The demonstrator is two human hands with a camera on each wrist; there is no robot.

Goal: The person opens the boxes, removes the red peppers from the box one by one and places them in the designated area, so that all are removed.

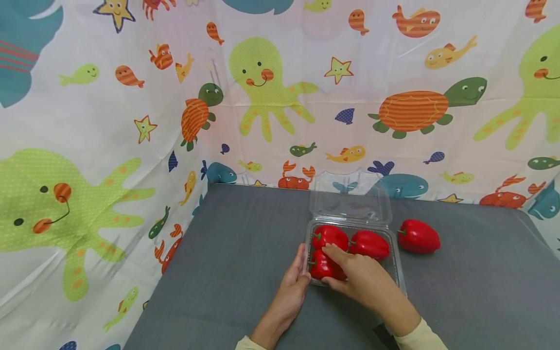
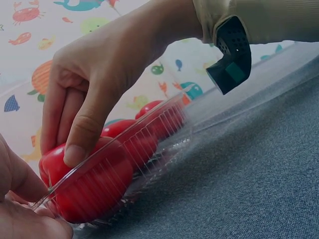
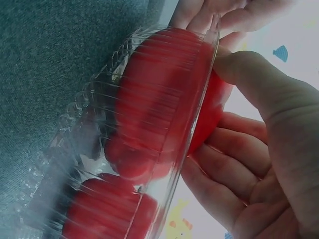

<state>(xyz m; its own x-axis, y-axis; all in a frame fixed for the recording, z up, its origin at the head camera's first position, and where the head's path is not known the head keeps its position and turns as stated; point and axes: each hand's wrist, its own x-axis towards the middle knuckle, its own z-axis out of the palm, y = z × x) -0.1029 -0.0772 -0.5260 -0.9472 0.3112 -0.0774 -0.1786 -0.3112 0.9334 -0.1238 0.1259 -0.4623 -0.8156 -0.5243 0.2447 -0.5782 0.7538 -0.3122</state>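
Observation:
A clear plastic clamshell container (image 1: pixel 397 257) stands on the grey table with its lid (image 1: pixel 350 206) folded back. Three red bell peppers lie inside: one at the back left (image 1: pixel 330 235), one at the right (image 1: pixel 371 244) and one at the front left (image 1: pixel 323 266). My left hand (image 1: pixel 290 287) grips the container's left rim, thumb on top. From above, my right hand (image 1: pixel 367 279) holds the front-left pepper between thumb and fingers. The right wrist view shows that pepper (image 3: pixel 159 84) through the ribbed wall, partly above the rim.
Another red bell pepper (image 1: pixel 418 236) lies on the table just right of the container. A curtain (image 1: pixel 280 97) printed with sea animals hangs behind and to the left of the grey table (image 1: pixel 245 233). A dark strap (image 2: pixel 233 55) is around the right wrist.

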